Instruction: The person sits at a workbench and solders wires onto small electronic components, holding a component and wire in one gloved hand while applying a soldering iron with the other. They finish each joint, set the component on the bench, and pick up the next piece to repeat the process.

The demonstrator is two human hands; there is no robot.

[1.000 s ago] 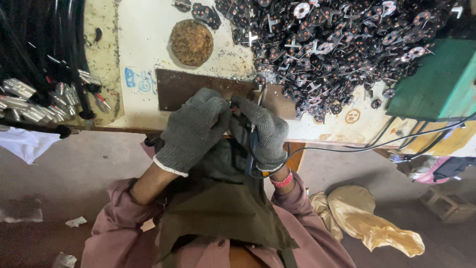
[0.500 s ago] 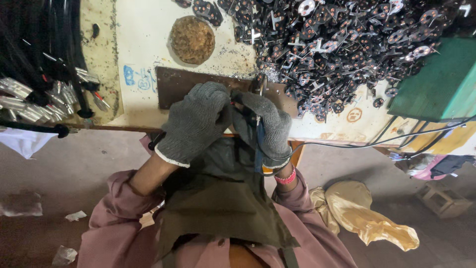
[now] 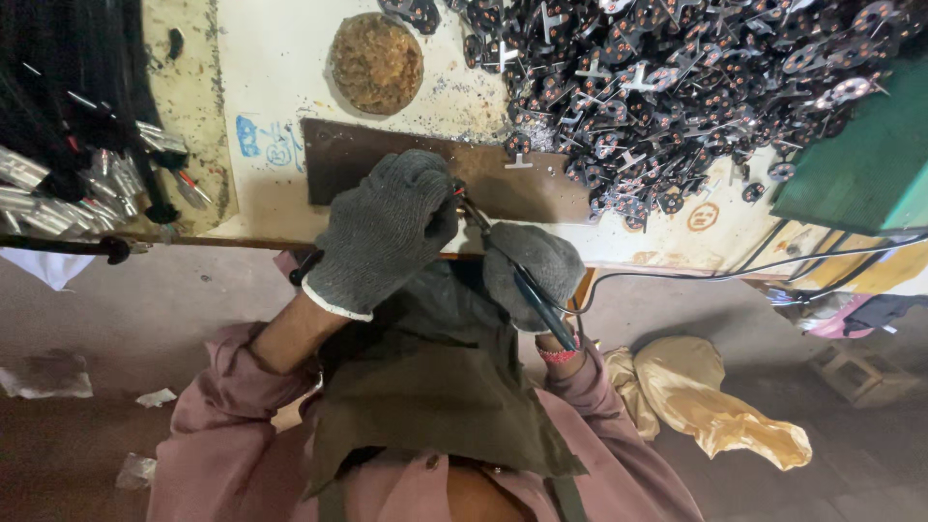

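Both my hands wear grey knit gloves and meet at the near edge of a workbench. My left hand [image 3: 387,230] is closed around a small piece with a red wire end [image 3: 454,191]; the piece itself is mostly hidden in the glove. My right hand [image 3: 535,274] grips a thin blue-handled soldering tool [image 3: 537,302]. Its metal tip [image 3: 476,215] points up-left and touches the piece in my left hand. Both hands hover over the front edge of a dark brown plate [image 3: 338,155] lying on the bench.
A big heap of small dark metal parts [image 3: 677,87] covers the bench's far right. A round brown pad [image 3: 377,60] lies behind the plate. Black cables with metal ends [image 3: 68,174] lie at left. A green box [image 3: 860,164] stands right, a yellow bag [image 3: 706,406] on the floor.
My right hand has slid back toward my body, so more of the blue tool shows. My left hand stays closed at the plate's edge.
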